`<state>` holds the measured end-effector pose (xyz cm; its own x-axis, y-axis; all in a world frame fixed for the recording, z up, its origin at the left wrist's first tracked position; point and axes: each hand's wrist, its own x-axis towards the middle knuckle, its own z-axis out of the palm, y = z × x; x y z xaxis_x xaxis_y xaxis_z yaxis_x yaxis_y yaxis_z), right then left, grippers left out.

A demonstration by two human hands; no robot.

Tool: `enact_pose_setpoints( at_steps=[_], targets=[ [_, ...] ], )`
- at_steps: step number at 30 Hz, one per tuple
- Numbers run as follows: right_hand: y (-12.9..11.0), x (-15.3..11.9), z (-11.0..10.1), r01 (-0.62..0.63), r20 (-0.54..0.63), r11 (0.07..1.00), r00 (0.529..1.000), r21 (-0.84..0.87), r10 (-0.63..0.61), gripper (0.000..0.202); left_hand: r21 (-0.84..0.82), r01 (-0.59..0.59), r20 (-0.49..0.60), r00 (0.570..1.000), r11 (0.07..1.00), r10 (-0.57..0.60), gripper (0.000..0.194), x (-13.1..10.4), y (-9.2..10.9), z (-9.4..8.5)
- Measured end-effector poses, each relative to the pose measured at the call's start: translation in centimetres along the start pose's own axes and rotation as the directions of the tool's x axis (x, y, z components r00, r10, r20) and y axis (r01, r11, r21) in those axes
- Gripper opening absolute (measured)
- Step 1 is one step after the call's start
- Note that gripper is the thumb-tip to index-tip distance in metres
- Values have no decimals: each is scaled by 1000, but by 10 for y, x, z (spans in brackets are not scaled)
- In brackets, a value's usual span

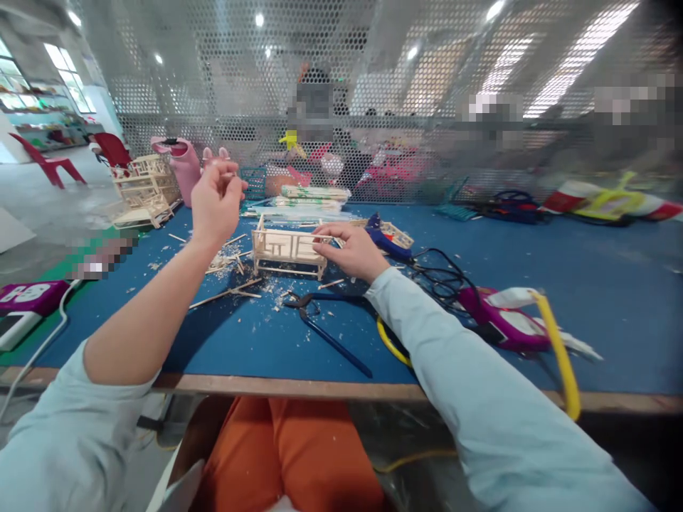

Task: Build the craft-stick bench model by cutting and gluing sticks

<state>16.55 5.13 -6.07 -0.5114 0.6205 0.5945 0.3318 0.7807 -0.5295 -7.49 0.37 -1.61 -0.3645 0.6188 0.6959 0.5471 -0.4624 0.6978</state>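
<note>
Hands apart. Gripping one end of the wooden stick model point(288, 245) with right hand point(349, 249), upright on counter point(229, 348). Holding left hand point(218, 203) up to the left, fingers curled; can't tell if pinching anything. Looks like a hold-steady step. Would next call for light pressure on thin sticks, minding pliers point(304, 302) just this side of right hand.

Along the far side of my blue-topped table point(613, 299) I see a grey perforated metal screen point(224, 85). A pink cylindrical container point(185, 171) stands far left, a red plastic chair point(49, 158) beyond it. One purple-and-white power strip point(40, 300) lies near left; a thick yellow cable point(558, 348) bends down at right.
</note>
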Motion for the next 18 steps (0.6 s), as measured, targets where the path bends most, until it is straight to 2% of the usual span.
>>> enact_pose_setpoints(
  at_steps=[3,5,8,12,18],
  targets=[
    [1,1,1,4,8,1000,1000,2,-4,15,18,-57,-62,996,998,58,21,-30,-16,-6],
    [1,1,1,3,12,1000,1000,1,-3,16,27,-24,-109,994,999,27,21,-48,-20,-10],
    [0,0,1,-12,13,1000,1000,1,12,18,46,34,-94,995,998,-29,22,-63,-18,-13],
    [1,-1,2,-21,11,1000,1000,-17,21,21,74,8,1,1000,997,-9,25,-66,-16,-13],
    [3,-1,2,-22,12,1000,1000,-17,22,18,108,50,-5,999,993,-50,26,-60,-26,-17]
  ],
)
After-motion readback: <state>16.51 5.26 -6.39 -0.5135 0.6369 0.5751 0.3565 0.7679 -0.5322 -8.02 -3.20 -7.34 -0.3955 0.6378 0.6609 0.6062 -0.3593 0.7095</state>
